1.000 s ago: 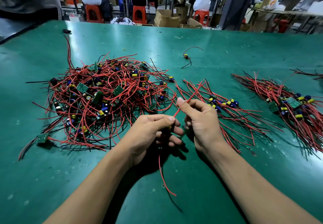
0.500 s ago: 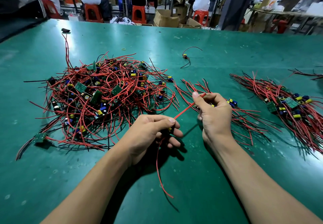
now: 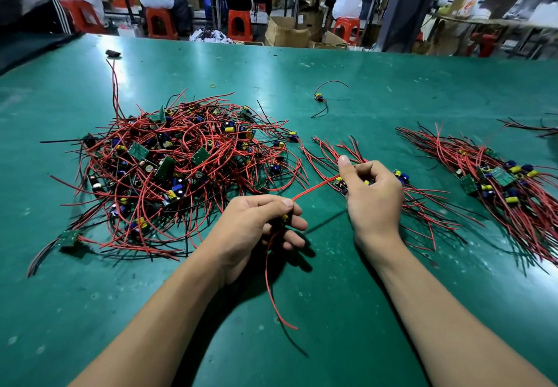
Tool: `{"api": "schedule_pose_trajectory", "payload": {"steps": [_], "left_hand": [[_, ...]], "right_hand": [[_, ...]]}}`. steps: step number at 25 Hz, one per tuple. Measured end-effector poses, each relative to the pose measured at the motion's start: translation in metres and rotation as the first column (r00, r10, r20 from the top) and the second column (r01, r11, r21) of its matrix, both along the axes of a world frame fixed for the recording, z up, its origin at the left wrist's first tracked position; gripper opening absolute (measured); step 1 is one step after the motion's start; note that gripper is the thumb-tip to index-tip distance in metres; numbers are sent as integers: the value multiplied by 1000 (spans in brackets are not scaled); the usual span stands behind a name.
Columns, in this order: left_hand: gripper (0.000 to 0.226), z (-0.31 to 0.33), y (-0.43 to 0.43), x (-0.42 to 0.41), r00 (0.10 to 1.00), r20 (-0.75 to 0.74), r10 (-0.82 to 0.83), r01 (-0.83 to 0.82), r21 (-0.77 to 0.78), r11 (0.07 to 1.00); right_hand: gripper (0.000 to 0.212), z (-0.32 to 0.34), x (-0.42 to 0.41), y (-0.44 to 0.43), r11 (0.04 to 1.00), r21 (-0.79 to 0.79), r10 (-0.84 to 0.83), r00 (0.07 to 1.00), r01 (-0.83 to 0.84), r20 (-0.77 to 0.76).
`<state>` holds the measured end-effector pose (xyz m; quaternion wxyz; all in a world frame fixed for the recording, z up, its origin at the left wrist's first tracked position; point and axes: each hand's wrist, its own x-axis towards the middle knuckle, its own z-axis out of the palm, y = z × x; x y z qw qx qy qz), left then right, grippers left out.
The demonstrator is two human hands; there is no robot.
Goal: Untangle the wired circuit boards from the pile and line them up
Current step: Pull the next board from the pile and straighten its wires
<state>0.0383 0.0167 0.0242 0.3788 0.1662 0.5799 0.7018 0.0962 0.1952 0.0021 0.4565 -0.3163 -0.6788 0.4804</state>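
Note:
A tangled pile [image 3: 178, 172] of small green circuit boards with red and black wires lies at the left of the green table [image 3: 332, 311]. My left hand [image 3: 256, 226] grips one small board, its red and black wires hanging down toward me. A red wire [image 3: 314, 188] runs taut from that hand to my right hand [image 3: 373, 196], which pinches its far end. My right hand hovers over a short row of lined-up boards [image 3: 401, 175]. A larger lined-up bundle [image 3: 498, 181] lies at the right.
One loose wired board [image 3: 320, 98] lies alone behind the rows. A small black object [image 3: 113, 52] and a yellow ring [image 3: 213, 85] sit further back. More wires [image 3: 537, 127] poke in at the right edge. Seated people, orange stools and cardboard boxes stand beyond the table.
My right hand has slid along the red wire up and to the right, drawing it straight, and now sits over the middle row. My left hand has stayed put holding the board.

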Motion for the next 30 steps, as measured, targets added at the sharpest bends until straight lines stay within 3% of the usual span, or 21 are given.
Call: {"api": "schedule_pose_trajectory", "payload": {"steps": [1,3,5,7,12,15,16,18,23,25,26,28,30], "left_hand": [[17,0,0,-1,1000,-4,20,-20,1,1000],[18,-1,-1,-3,999,-9,54,-54,-2,999],[18,0,-2,-3,998,-4,59,-59,-5,998],[17,1,-2,-3,998,11,55,-55,-5,998],[19,3,0,0,991,86,98,-103,59,993],[17,8,0,-2,980,137,147,-166,144,976],[16,10,0,-3,974,157,164,-191,182,965],[13,14,0,-5,964,167,206,-242,234,942],[17,15,2,-1,950,179,256,-295,244,924],[21,14,4,2,952,186,242,-283,240,929],[18,13,4,3,956,180,233,-272,238,932],[13,10,3,5,962,167,217,-252,226,941],[14,7,2,3,970,149,190,-221,228,948]], "right_hand": [[37,2,-1,-3,981,-178,63,996,-74,-68],[38,5,-2,-7,854,-465,130,961,-234,-245],[36,8,0,-8,740,-586,142,928,-331,-345],[33,11,3,-7,708,-593,176,909,-384,-378],[33,7,8,-10,812,-452,299,928,-370,-223],[17,2,12,-15,902,-77,432,884,-425,177],[10,1,14,-18,870,62,450,840,-489,304],[11,2,18,-26,783,177,499,772,-597,395],[23,3,18,-51,674,277,605,727,-685,326],[13,3,17,-55,734,147,636,747,-663,192],[19,4,16,-55,761,22,643,758,-649,106],[30,8,15,-53,740,-228,638,768,-633,-59],[28,13,13,-49,669,-389,600,769,-633,-219]]}}
